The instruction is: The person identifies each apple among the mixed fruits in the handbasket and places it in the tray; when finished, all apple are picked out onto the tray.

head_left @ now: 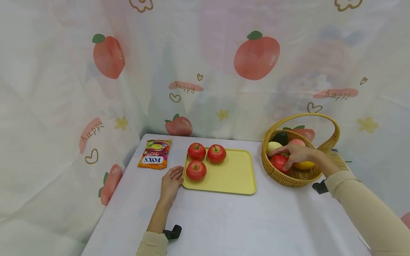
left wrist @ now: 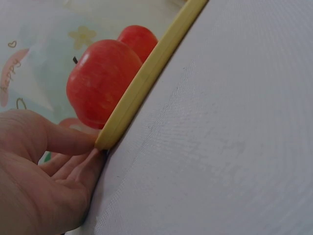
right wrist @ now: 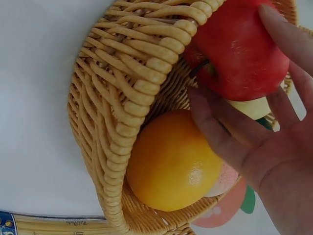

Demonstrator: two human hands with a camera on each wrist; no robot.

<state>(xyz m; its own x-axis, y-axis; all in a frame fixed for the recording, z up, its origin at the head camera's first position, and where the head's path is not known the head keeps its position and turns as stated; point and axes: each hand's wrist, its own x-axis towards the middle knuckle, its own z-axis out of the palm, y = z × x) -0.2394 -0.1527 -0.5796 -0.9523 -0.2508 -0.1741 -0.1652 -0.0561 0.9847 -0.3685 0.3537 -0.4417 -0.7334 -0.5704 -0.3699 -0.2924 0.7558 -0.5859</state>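
My right hand (head_left: 299, 153) reaches into a wicker basket (head_left: 288, 183) and grips a red apple (right wrist: 244, 54) between thumb and fingers. Beside that apple lies a yellow-orange fruit (right wrist: 171, 161). A pale yellow fruit (head_left: 273, 146), a dark green fruit (head_left: 280, 138) and a pinkish fruit (head_left: 297, 142) sit behind. My left hand (head_left: 170, 183) holds the near left corner of a yellow tray (head_left: 230, 174), with thumb and fingertips at the rim (left wrist: 110, 134). On the tray's left part stand three red apples (head_left: 196, 170), stems up.
An orange and purple Fox's candy bag (head_left: 156, 154) lies left of the tray. The basket's tall handle (head_left: 304, 114) arches over the fruit. A pack (right wrist: 54, 225) lies beside the basket. A printed cloth (head_left: 217, 103) hangs behind the white table (head_left: 224, 224).
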